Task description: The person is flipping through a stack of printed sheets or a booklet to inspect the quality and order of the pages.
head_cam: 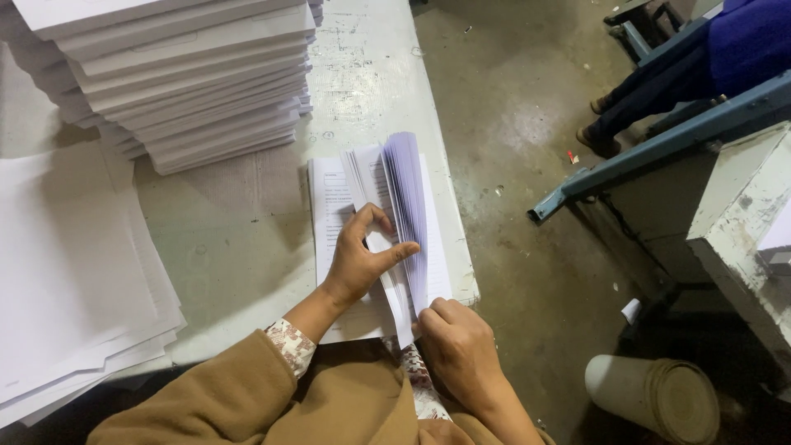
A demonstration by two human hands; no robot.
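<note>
White worn table (pixel 239 239) above concrete floor (pixel 511 124); both hands, left (pixel 358 259) and right (pixel 461 346), grasp fanned booklet (pixel 404 206).

White printed booklet (pixel 375 222), tan sleeves (pixel 247 395) with floral cuffs (pixel 290 344), white stacks (pixel 189 74).

Bright on the white table (pixel 247 231) and on the tall paper stack (pixel 181 74) far left. Very bright, almost washed out, on the loose sheets (pixel 66 272) near left. Soft shadow under the tall stack. Dim on the floor (pixel 511 165) to the right, darkest near right beside the paper roll (pixel 659 395). Blurry on the flipping pages (pixel 405 206), fanned and smeared. Sharp on the left hand (pixel 358 259). Slightly bent lines at the edges.
</note>
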